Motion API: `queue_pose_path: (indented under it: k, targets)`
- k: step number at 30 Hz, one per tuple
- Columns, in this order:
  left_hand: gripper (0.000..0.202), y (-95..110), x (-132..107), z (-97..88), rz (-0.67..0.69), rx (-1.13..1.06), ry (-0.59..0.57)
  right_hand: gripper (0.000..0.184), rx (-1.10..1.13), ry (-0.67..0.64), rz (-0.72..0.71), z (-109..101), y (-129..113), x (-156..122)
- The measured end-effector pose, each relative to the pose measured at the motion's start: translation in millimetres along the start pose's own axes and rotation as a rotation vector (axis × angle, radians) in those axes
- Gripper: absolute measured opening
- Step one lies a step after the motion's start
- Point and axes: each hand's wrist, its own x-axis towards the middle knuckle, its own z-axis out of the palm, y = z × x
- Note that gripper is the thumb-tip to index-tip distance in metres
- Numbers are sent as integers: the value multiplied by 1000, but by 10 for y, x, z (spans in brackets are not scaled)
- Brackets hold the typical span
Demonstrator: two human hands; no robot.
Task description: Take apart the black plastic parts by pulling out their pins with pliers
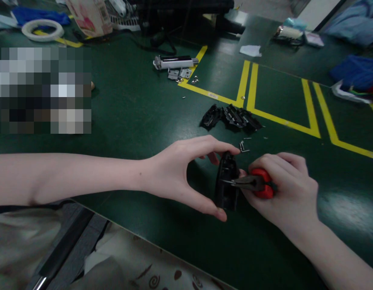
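Observation:
My left hand [180, 173] grips a black plastic housing [227, 189] by its two ends, thumb at the near end and fingers at the far end. In my right hand [286, 189] is a pair of needle-nose pliers [249, 183] with red handles. The pliers' narrow tips reach into the hollow side of the housing; whether they pinch a small part there I cannot tell. Just beyond the housing lie several small metal pins [243, 146]. Farther off, more black plastic parts [231, 117] lie in a row on the green table [128, 121].
Yellow tape lines [283, 121] mark areas on the table. A black-and-white part [176, 62], metal brackets [179, 74] and small rings [195, 80] lie at the back. A roll of white tape [42, 30] is at the far left, blue cloth [357, 74] at the right.

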Motion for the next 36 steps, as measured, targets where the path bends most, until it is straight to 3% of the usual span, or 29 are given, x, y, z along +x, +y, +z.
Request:
queue_pose_path:
  k: [10, 19, 25, 30, 36]
  targets:
    - [78, -10, 5, 5, 22, 32, -18, 15, 1, -12, -1, -2, -19, -14]
    - [81, -22, -1, -2, -6, -115, -27, 20, -30, -2, -15, -7, 22, -6]
    - [84, -34, -8, -13, -39, -92, -34, 15, 1, -72, 115, -28, -18, -26]
    - [81, -25, 0, -8, -39, -43, -35, 18, -15, -31, 14, -8, 4, -8]
    - [72, -6, 7, 10, -1, -6, -37, 16, 1, -44, 34, 10, -3, -24]
